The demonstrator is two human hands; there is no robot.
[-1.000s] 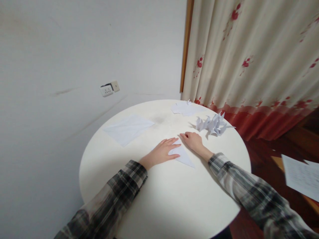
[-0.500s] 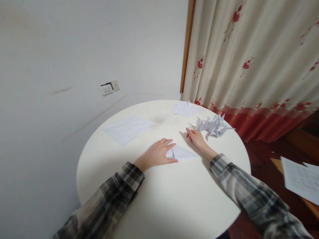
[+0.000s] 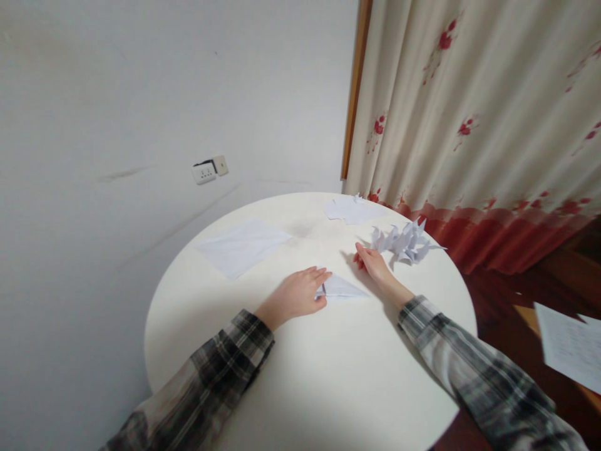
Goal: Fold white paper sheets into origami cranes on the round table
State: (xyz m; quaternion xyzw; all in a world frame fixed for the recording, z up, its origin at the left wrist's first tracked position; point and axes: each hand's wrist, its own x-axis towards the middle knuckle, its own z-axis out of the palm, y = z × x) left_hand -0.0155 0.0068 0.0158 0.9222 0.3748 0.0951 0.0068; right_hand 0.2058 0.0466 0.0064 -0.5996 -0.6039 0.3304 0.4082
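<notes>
A folded white paper triangle (image 3: 345, 289) lies near the middle of the round white table (image 3: 300, 376). My left hand (image 3: 298, 293) rests on its left end, fingers stretched forward and thumb tucked at the paper's edge. My right hand (image 3: 372, 262) lies just beyond the triangle's far side, fingers loosely curled on the tabletop, holding nothing that I can see. It sits close to a cluster of folded paper cranes (image 3: 402, 240).
A flat square sheet of white paper (image 3: 241, 245) lies at the table's far left. More white paper (image 3: 350, 208) sits at the far edge. A flowered curtain (image 3: 474, 125) hangs at right; a printed sheet (image 3: 570, 344) lies low at right. A wall socket (image 3: 209, 169) is behind.
The paper has gone from a long triangle under both hands to a flatter one held by the left hand. My right hand has drawn away toward the cranes.
</notes>
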